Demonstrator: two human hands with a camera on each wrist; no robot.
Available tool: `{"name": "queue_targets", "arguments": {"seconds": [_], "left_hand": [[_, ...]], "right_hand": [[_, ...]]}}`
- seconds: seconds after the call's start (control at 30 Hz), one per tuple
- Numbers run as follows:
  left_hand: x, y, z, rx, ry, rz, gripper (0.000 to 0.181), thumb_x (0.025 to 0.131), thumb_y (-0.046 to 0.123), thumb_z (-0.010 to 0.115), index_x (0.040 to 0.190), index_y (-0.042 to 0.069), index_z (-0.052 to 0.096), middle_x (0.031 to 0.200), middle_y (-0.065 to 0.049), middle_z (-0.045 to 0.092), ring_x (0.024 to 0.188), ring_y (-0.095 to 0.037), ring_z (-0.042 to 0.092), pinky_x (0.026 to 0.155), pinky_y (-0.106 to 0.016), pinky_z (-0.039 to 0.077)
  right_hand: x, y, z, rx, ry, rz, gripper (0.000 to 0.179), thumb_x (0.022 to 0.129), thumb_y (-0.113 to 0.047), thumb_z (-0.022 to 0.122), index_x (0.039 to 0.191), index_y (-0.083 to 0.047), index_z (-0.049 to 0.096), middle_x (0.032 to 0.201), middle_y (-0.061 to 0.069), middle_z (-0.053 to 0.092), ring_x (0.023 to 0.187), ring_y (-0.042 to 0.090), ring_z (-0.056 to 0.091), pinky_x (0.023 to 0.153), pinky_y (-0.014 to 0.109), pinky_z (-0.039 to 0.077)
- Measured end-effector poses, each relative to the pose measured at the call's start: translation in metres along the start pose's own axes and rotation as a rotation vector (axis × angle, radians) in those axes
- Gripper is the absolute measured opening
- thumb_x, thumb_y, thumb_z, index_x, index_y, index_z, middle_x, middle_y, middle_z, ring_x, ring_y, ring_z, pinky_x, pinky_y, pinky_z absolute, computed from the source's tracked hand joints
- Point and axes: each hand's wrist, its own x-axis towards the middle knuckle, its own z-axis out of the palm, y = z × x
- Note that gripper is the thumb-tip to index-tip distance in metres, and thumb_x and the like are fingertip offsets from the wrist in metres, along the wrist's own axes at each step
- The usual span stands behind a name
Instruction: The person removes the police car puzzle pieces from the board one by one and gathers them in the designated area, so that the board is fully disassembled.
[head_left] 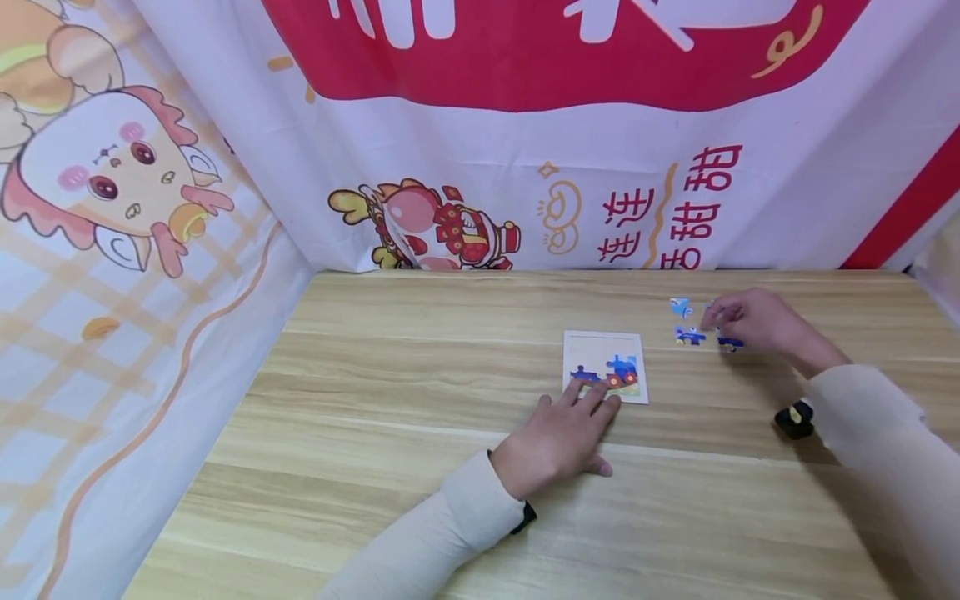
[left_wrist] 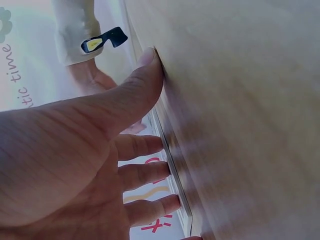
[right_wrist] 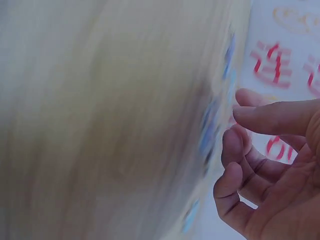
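Observation:
A white-framed jigsaw puzzle board (head_left: 642,392) lies on the table, with part of a blue train picture (head_left: 622,367) fitted in it. My left hand (head_left: 555,437) rests its fingertips on the board's near edge, fingers spread and fairly straight; its thumb touches the tabletop in the left wrist view. To the right of the board, loose puzzle pieces lie in a small group, among them a light blue piece (head_left: 680,307) and a dark blue piece (head_left: 689,337). Over this group hovers my right hand (head_left: 757,321), fingers loosely bent. No piece shows between its fingers in the right wrist view.
The wood-grain table (head_left: 360,433) meets a white and red printed cloth (head_left: 480,150) at its back edge. Another printed cloth (head_left: 247,242) hangs along the left side. Black straps sit at both wrists.

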Motion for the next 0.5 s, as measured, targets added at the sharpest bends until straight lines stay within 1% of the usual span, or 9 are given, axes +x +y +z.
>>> {"name": "queue_targets", "arguments": {"seconds": [0.1,0.17,0.23,0.3,0.4,0.47,0.5], "left_hand": [[0.0,0.0,0.0,-0.007,-0.005,-0.004,0.088,0.094,0.061,0.066,0.166,0.025,0.031,0.175,0.004,0.023,0.161,-0.025,0.024,0.115,-0.049,0.046],[0.0,-0.001,0.0,-0.006,-0.005,-0.005,0.088,0.094,0.062,0.066,0.166,0.025,0.031,0.175,0.004,0.024,0.161,-0.026,0.024,0.115,-0.049,0.046],[0.0,-0.001,0.0,-0.004,-0.002,-0.003,0.088,0.094,0.062,0.066,0.165,0.025,0.031,0.175,0.004,0.024,0.161,-0.026,0.025,0.115,-0.05,0.046],[0.0,-0.001,0.0,-0.005,0.0,0.0,0.088,0.093,0.062,0.066,0.165,0.025,0.031,0.175,0.004,0.024,0.161,-0.026,0.025,0.115,-0.05,0.046],[0.0,-0.001,0.0,-0.012,-0.001,0.001,0.088,0.093,0.062,0.066,0.165,0.025,0.031,0.175,0.005,0.024,0.161,-0.026,0.025,0.116,-0.05,0.045],[0.0,-0.001,0.0,-0.014,-0.001,-0.001,0.088,0.093,0.062,0.067,0.165,0.026,0.032,0.175,0.005,0.023,0.161,-0.025,0.025,0.116,-0.05,0.045],[0.0,-0.001,0.0,-0.014,-0.001,-0.004,0.088,0.093,0.062,0.067,0.165,0.026,0.032,0.175,0.005,0.023,0.161,-0.025,0.025,0.116,-0.05,0.045]], "right_hand": [[0.001,-0.019,0.008,-0.027,0.024,-0.092,0.022,0.094,0.005,0.061,0.104,-0.003,0.078,0.106,0.023,0.073,0.096,0.034,0.065,0.076,0.041,0.054],[0.002,-0.03,0.012,-0.023,0.02,-0.137,0.022,0.093,0.006,0.061,0.103,-0.004,0.078,0.098,0.017,0.073,0.09,0.029,0.063,0.071,0.036,0.052],[0.004,-0.041,0.017,-0.015,0.003,-0.173,0.022,0.092,0.006,0.062,0.103,-0.005,0.078,0.097,0.013,0.072,0.09,0.025,0.062,0.072,0.034,0.05],[0.004,-0.05,0.022,-0.004,-0.018,-0.204,0.02,0.092,0.006,0.064,0.105,-0.004,0.077,0.099,0.012,0.074,0.092,0.024,0.064,0.078,0.035,0.052],[0.006,-0.062,0.028,0.025,-0.062,-0.224,0.021,0.093,0.007,0.064,0.107,-0.002,0.076,0.101,0.011,0.074,0.095,0.024,0.064,0.085,0.04,0.053],[0.007,-0.069,0.033,0.055,-0.092,-0.227,0.021,0.094,0.006,0.064,0.109,-0.002,0.076,0.102,0.011,0.075,0.096,0.024,0.065,0.088,0.043,0.054],[0.008,-0.073,0.036,0.07,-0.108,-0.231,0.021,0.094,0.006,0.064,0.109,-0.002,0.076,0.101,0.01,0.075,0.095,0.023,0.065,0.088,0.043,0.054]]}}
